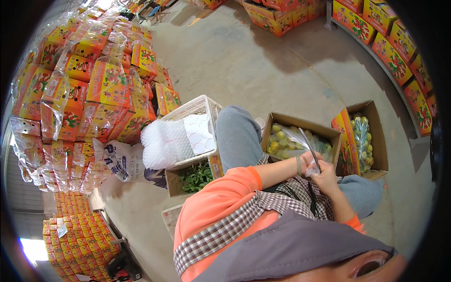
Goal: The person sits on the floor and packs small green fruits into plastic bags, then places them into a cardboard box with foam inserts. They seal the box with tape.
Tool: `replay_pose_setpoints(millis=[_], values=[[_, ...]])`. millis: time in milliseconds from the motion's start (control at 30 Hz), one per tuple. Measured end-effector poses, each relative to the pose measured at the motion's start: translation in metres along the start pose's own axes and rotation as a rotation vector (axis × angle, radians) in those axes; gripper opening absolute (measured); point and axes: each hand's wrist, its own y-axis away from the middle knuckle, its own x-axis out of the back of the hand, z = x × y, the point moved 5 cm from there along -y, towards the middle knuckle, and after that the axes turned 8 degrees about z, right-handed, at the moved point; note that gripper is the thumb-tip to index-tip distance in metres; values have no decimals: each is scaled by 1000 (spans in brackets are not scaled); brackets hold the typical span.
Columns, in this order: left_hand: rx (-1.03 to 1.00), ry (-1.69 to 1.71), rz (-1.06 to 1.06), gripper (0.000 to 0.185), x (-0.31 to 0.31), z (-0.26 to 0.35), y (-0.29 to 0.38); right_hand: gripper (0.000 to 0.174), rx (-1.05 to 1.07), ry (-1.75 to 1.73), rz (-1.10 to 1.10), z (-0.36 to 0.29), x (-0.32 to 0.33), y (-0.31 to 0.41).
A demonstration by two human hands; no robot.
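Note:
My left hand [310, 159], with a pale bangle at the wrist, meets my right hand [325, 179] above my lap. Between their fingers is a bunched bit of whitish translucent plastic [312, 171]. A long, thin grey strip or blade [307, 140] slants up from my right fingers, crossing in front of my left hand; its exact grip is partly hidden. Just beyond, an open cardboard carton [266, 132] holds round green-yellow fruits [278, 135] under a clear plastic bag [294, 135]. Right of it, a second open carton [380, 141] contains bagged fruits [362, 141].
Left of my knee, a white plastic crate [208, 100] holds foam net sleeves [164, 141] and round white-topped items [198, 134]. A carton of green leaves [195, 178] stands below it. Wrapped carton stacks [105, 84] rise at left; more cartons fill a rack [393, 63] at right.

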Motion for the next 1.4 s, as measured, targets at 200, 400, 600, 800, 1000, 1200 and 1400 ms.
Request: replay_pose_setpoints(millis=[200, 400, 600, 800, 1000, 1200, 1400], values=[[-439, -177, -78, 23, 51, 3, -44, 11, -11, 22, 58, 3, -31, 13], [-135, 94, 154, 16, 35, -8, -30, 16, -226, -69, 137, -8, -6, 24], [-209, -1424, 740, 21, -26, -8, 86, 63, -444, -225, 124, -9, 4, 45], [270, -2814, 488, 21, -85, -14, 129, 63, -264, 297, -93, 4, 7, 43], [-248, -2867, 467, 20, -124, -22, 140, 55, -223, 435, -238, 12, 4, 29], [-877, -3088, 221, 16, -137, -19, 153, 55, -74, 314, -365, 10, 11, 6], [-1377, -2957, 4, 13, -128, -13, 154, 55, -546, 328, -593, -21, 34, -6]])
